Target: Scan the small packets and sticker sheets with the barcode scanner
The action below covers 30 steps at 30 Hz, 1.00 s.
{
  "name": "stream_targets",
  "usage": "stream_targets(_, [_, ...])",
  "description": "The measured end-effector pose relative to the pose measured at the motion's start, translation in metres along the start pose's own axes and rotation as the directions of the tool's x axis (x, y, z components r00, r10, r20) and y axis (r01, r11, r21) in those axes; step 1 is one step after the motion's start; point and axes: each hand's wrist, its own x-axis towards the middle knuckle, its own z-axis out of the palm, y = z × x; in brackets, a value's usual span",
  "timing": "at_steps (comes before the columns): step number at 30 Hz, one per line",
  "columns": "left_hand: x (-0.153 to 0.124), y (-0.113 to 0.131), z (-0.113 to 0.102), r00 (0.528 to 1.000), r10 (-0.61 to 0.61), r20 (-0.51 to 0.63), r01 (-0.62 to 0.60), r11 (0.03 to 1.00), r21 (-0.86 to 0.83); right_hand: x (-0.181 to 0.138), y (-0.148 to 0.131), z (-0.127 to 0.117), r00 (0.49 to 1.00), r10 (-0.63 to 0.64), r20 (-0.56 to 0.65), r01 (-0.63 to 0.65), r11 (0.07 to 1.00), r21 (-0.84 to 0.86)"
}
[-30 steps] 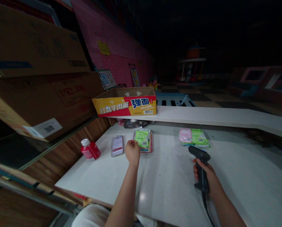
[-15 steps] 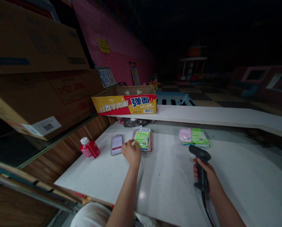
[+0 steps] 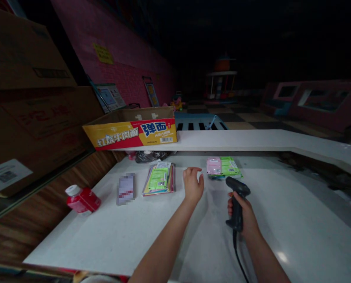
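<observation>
My left hand [image 3: 193, 184] hovers over the white table between two piles of flat packets, with nothing in it and its thumb and fingers apart. To its left lies a stack of packets [image 3: 158, 179], a green one on top. To its right is a smaller pile of packets [image 3: 224, 168], pink and green on top. My right hand [image 3: 245, 214] is wrapped round the grip of a black handheld barcode scanner [image 3: 237, 202], its head tilted up toward the smaller pile. A cord [image 3: 237, 251] runs down from the scanner's handle.
At the left lie a phone [image 3: 126, 189] and a red bottle with a white cap [image 3: 83, 200]. A yellow and red open carton [image 3: 134, 131] sits on the raised white ledge [image 3: 237, 140]. Large cardboard boxes [image 3: 39, 129] are stacked at far left.
My left hand has left the left stack and moved right toward the smaller pile, with nothing in it. The view has turned right; the right hand still holds the scanner.
</observation>
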Motion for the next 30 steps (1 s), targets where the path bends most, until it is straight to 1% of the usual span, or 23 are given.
stream_targets(2, [0.006, 0.002, 0.024, 0.991, -0.075, 0.114, 0.077, 0.997, -0.014, 0.001, 0.000, 0.001, 1.000, 0.003, -0.005, -0.003, 1.000, 0.008])
stream_targets(4, [0.015, 0.002, 0.044, 0.961, -0.184, 0.206, 0.188, 0.982, 0.002, 0.003, 0.001, 0.001, 1.000, -0.003, -0.008, 0.003, 1.000, 0.003])
stream_targets(6, [0.025, 0.002, 0.059, 0.919, -0.302, 0.255, 0.303, 0.952, 0.034, 0.004, 0.001, 0.002, 1.000, -0.011, -0.008, 0.011, 1.000, -0.004])
stream_targets(8, [0.035, 0.003, 0.069, 0.876, -0.396, 0.275, 0.392, 0.917, 0.071, 0.005, 0.001, 0.002, 1.000, -0.015, -0.007, 0.015, 1.000, -0.010])
stream_targets(11, [0.045, 0.006, 0.075, 0.839, -0.466, 0.281, 0.446, 0.885, 0.135, 0.006, 0.001, 0.002, 1.000, -0.018, -0.008, 0.018, 1.000, -0.003])
stream_targets(14, [0.049, 0.008, 0.076, 0.824, -0.496, 0.276, 0.464, 0.868, 0.174, 0.005, 0.001, 0.002, 1.000, -0.017, -0.004, 0.017, 1.000, 0.012])
stream_targets(19, [0.052, 0.011, 0.074, 0.786, -0.546, 0.291, 0.497, 0.837, 0.229, 0.005, 0.002, 0.003, 1.000, -0.016, 0.000, 0.015, 1.000, 0.026])
stream_targets(22, [0.056, 0.010, 0.076, 0.781, -0.549, 0.297, 0.501, 0.835, 0.226, 0.005, 0.002, 0.003, 1.000, -0.022, 0.003, 0.022, 0.999, 0.026])
stream_targets(24, [0.058, 0.007, 0.080, 0.799, -0.534, 0.276, 0.508, 0.846, 0.164, 0.004, 0.002, 0.003, 1.000, -0.021, 0.007, 0.020, 0.999, 0.025])
stream_targets(25, [0.058, 0.005, 0.082, 0.807, -0.527, 0.267, 0.521, 0.848, 0.098, 0.004, 0.002, 0.003, 1.000, -0.019, 0.008, 0.019, 1.000, 0.024])
stream_targets(26, [0.059, 0.003, 0.083, 0.805, -0.526, 0.274, 0.549, 0.836, -0.008, 0.004, 0.002, 0.004, 1.000, -0.020, 0.009, 0.019, 1.000, 0.022])
stream_targets(27, [0.058, 0.002, 0.085, 0.795, -0.528, 0.299, 0.583, 0.801, -0.135, 0.004, 0.002, 0.004, 1.000, -0.021, 0.011, 0.020, 1.000, 0.019])
stream_targets(28, [0.058, 0.000, 0.085, 0.780, -0.527, 0.336, 0.615, 0.745, -0.259, 0.004, 0.002, 0.004, 1.000, -0.022, 0.011, 0.022, 1.000, 0.018])
stream_targets(30, [0.053, -0.004, 0.082, 0.752, -0.516, 0.409, 0.658, 0.618, -0.430, 0.003, 0.002, 0.004, 0.999, -0.031, 0.018, 0.030, 0.999, 0.017])
